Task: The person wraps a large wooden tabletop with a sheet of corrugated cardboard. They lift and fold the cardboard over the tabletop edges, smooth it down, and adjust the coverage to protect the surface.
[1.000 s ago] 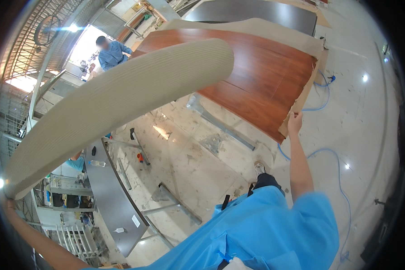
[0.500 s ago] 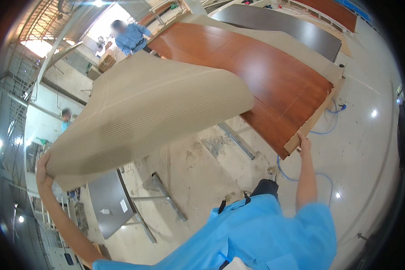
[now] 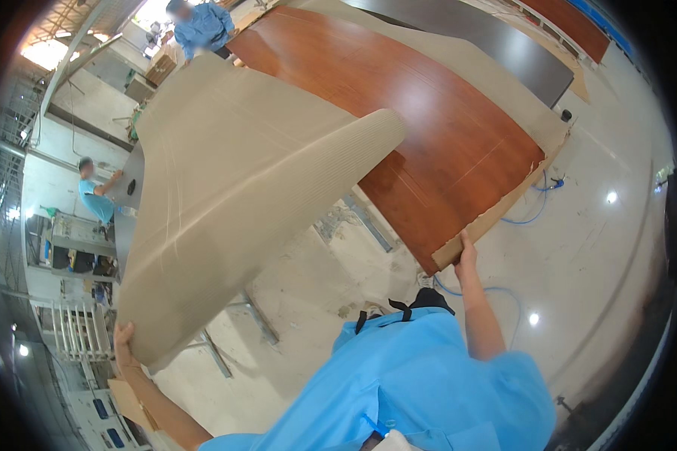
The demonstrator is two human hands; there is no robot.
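My left hand (image 3: 125, 344) grips the near left corner of a large tan corrugated cardboard sheet (image 3: 226, 173). The sheet hangs in the air and bows. Its ribbed right part curls up over the left side of a glossy reddish-brown wood panel (image 3: 429, 143). At the panel's near corner my right hand (image 3: 466, 259) is closed on a torn strip of brown cardboard (image 3: 496, 214) along the panel's end; its fingertips are partly hidden. At the panel's far end stands a co-worker (image 3: 203, 28) in blue, whose hands are near the sheet and panel edges.
Another person (image 3: 96, 192) in light blue stands at a dark panel on the left. More dark panel (image 3: 489, 45) lies beyond the reddish one. Metal supports (image 3: 368, 224) stand underneath. A blue hose (image 3: 517, 222) runs over the floor at right. A white rack (image 3: 79, 331) is at left.
My left hand has moved inward and lower with the cardboard sheet, whose ribbed underside now shows less. My view has shifted left, and my right hand stays at the panel's corner.
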